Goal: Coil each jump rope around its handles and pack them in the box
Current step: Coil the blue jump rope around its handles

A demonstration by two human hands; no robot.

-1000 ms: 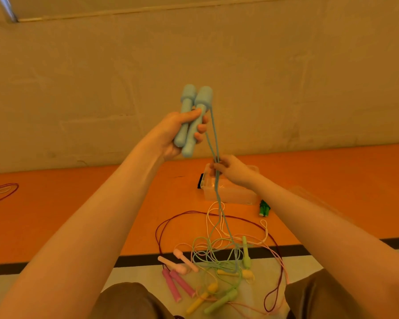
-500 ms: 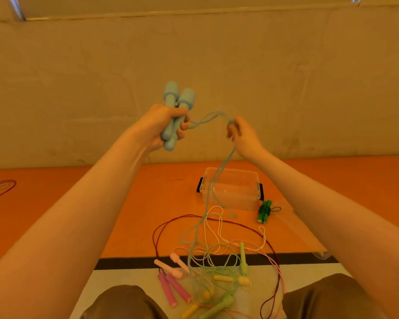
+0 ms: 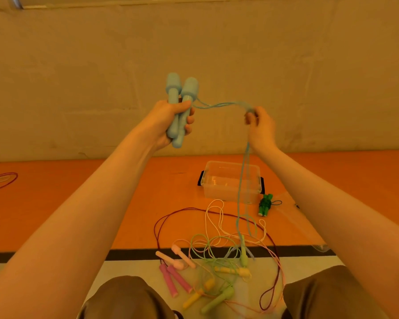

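Left hand [image 3: 168,122]: grips both blue handles [image 3: 180,107] upright | Right hand [image 3: 259,125]: pinches doubled blue cord [image 3: 243,180] | Cord hangs before clear box [image 3: 230,184]

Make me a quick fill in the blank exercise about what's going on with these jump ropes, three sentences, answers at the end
1. The left hand grips two ____ handles side by side.
2. The right hand pinches the blue cord, which hangs down in front of the clear ____.
3. The already coiled rope lying beside the box is dark ____.

Missing words: blue; box; green
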